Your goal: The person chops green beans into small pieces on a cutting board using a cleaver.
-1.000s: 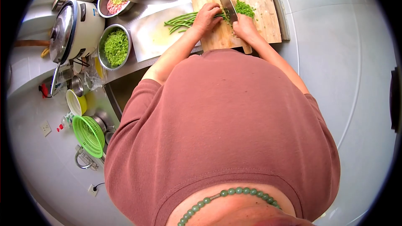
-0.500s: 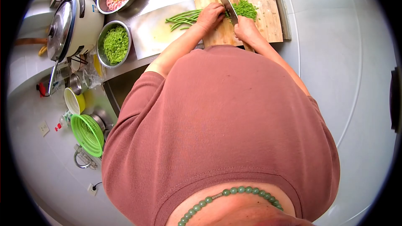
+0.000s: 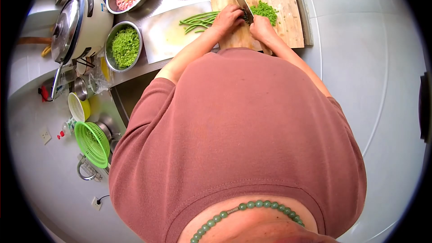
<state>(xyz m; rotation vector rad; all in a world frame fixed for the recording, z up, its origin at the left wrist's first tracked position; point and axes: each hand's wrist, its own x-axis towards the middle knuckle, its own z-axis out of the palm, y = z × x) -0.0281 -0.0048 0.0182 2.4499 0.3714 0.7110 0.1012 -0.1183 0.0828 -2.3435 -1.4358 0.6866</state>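
Note:
My right hand (image 3: 262, 29) is closed round the handle of a cleaver (image 3: 241, 1), whose broad blade stands on edge over the wooden cutting board (image 3: 283, 36). Just left of the blade, my left hand (image 3: 228, 18) presses with curled fingers on a bunch of long green beans (image 3: 200, 19). Their uncut lengths trail leftward onto a white cutting board (image 3: 161, 38). To the right of the cleaver lies a heap of finely chopped green beans (image 3: 264, 12). The bean ends under my left fingers are mostly hidden.
A metal bowl of chopped greens (image 3: 137, 54) stands left of the white board. Behind it are a bowl of minced meat with chopsticks (image 3: 111, 2) and a rice cooker (image 3: 96, 22). A green colander (image 3: 92, 144) sits lower left. The wooden board's right edge borders the counter end.
Both hands and the cleaver stay in nearly the same place, with the blade shifted slightly. The whole view has moved a little.

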